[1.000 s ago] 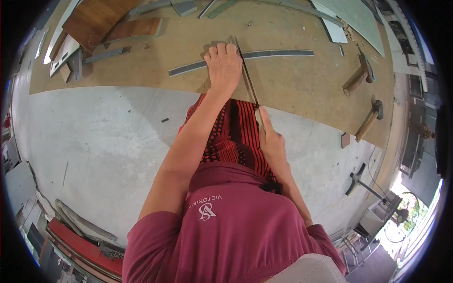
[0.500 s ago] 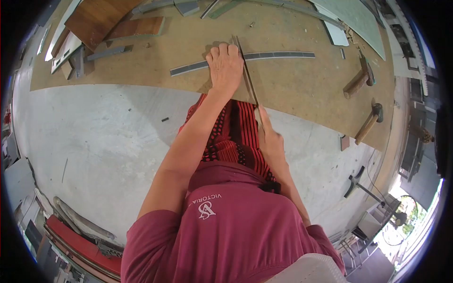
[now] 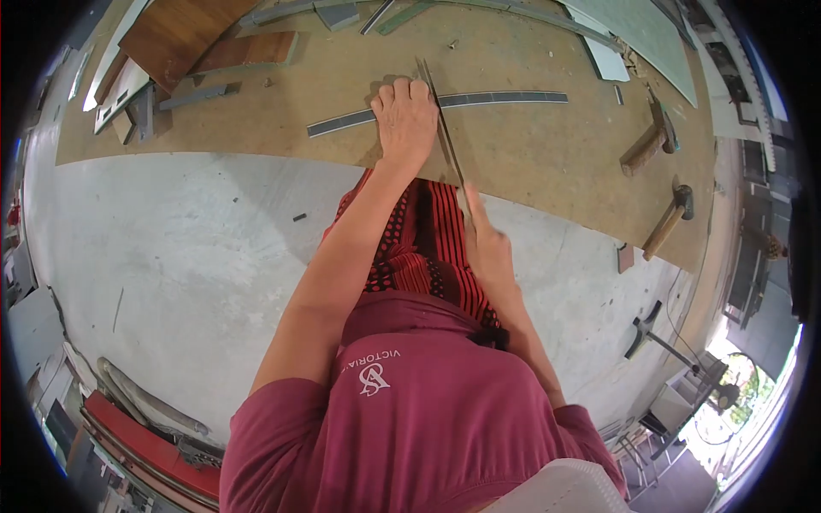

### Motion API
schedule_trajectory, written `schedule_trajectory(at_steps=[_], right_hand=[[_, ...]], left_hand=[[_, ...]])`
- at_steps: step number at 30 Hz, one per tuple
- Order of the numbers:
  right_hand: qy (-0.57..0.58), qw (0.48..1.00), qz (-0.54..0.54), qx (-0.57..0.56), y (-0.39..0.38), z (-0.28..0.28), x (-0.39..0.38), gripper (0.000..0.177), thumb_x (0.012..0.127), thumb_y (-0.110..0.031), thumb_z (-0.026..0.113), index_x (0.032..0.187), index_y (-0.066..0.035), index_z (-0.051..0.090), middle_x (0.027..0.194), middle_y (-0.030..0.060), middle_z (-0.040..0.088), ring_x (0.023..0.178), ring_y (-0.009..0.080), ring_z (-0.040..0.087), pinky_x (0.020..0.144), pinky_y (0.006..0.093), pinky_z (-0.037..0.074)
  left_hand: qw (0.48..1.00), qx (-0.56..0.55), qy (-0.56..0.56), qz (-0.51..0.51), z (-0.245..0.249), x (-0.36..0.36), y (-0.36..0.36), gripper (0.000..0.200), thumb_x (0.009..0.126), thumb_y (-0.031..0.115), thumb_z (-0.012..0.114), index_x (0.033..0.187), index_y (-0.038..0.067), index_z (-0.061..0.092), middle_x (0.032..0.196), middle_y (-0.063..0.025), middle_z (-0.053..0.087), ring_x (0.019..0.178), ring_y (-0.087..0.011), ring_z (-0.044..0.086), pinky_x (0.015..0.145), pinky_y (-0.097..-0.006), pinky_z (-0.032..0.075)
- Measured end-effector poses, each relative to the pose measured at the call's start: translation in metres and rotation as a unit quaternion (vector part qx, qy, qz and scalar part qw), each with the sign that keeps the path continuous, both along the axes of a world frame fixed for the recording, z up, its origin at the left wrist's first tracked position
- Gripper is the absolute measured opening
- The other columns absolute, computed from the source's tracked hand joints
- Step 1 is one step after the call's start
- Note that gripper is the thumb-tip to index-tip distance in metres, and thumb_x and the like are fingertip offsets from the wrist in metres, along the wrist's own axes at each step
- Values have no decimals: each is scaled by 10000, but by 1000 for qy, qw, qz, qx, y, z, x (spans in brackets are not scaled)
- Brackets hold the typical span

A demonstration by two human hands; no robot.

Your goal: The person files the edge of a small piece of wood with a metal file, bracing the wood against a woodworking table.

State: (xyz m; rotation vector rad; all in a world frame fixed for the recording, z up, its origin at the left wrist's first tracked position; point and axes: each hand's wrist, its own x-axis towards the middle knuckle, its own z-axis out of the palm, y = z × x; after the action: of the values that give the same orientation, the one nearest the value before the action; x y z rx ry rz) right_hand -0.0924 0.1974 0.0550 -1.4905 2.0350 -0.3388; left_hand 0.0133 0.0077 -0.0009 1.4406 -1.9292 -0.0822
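Observation:
A long, narrow grey strip (image 3: 505,98) with a pale edge lies across the brown worktable. My left hand (image 3: 404,124) is closed over its middle, pressing it to the board, and hides that part of the strip. Just right of those fingers, a hand saw (image 3: 451,141) crosses the strip, its thin blade seen nearly edge-on. My right hand (image 3: 489,244) grips the saw's handle below the table's front edge, with the index finger stretched along it. The contact between blade and strip is too small to make out.
Two hammers, one (image 3: 650,141) behind the other (image 3: 670,222), lie at the table's right. Brown wooden boards (image 3: 175,38) and offcuts are stacked at the left. More long strips (image 3: 522,13) and a pale green panel (image 3: 654,51) line the far side. A small dark offcut (image 3: 299,217) lies on the floor.
My right hand and the saw have slid a little forward, away from my body, and slightly left. My left hand and the strip have shifted only slightly in view.

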Motion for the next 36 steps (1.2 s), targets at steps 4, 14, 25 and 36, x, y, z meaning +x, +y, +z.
schedule_trajectory(at_steps=[4, 14, 25, 36], right_hand=[[-45, 996, -13, -79, 39, -1, 2, 548, 925, -121, 493, 1431, -269, 345, 726, 252, 607, 654, 453, 594, 584, 526, 458], [0, 993, 19, -121, -22, -7, 3, 514, 931, -135, 502, 1416, -246, 372, 672, 242, 586, 614, 436, 588, 550, 513, 463], [-3, 1000, 15, -3, -26, -4, 1, 529, 930, -93, 465, 1432, -215, 350, 963, 277, 602, 809, 469, 580, 660, 506, 458], [-74, 996, -19, -50, 39, 12, 1, 533, 939, -105, 449, 1443, -235, 334, 822, 303, 565, 702, 491, 549, 608, 507, 433]], left_hand=[[1000, 23, -18, 3, -4, 2, 3, 142, 809, 135, 613, 904, 82, 520, 928, -115, 538, 878, -325, 494, 766, -454, 362], [1000, 7, -12, 6, -3, 1, 1, 186, 804, 135, 629, 931, 103, 496, 942, -102, 535, 889, -325, 493, 755, -459, 364], [1000, 1, -4, 4, -3, 1, 1, 161, 809, 139, 621, 923, 97, 515, 924, -108, 538, 884, -327, 496, 755, -456, 363], [1000, 10, 1, 1, -5, 1, 1, 154, 812, 135, 617, 919, 92, 516, 923, -108, 537, 877, -322, 495, 752, -457, 361]])
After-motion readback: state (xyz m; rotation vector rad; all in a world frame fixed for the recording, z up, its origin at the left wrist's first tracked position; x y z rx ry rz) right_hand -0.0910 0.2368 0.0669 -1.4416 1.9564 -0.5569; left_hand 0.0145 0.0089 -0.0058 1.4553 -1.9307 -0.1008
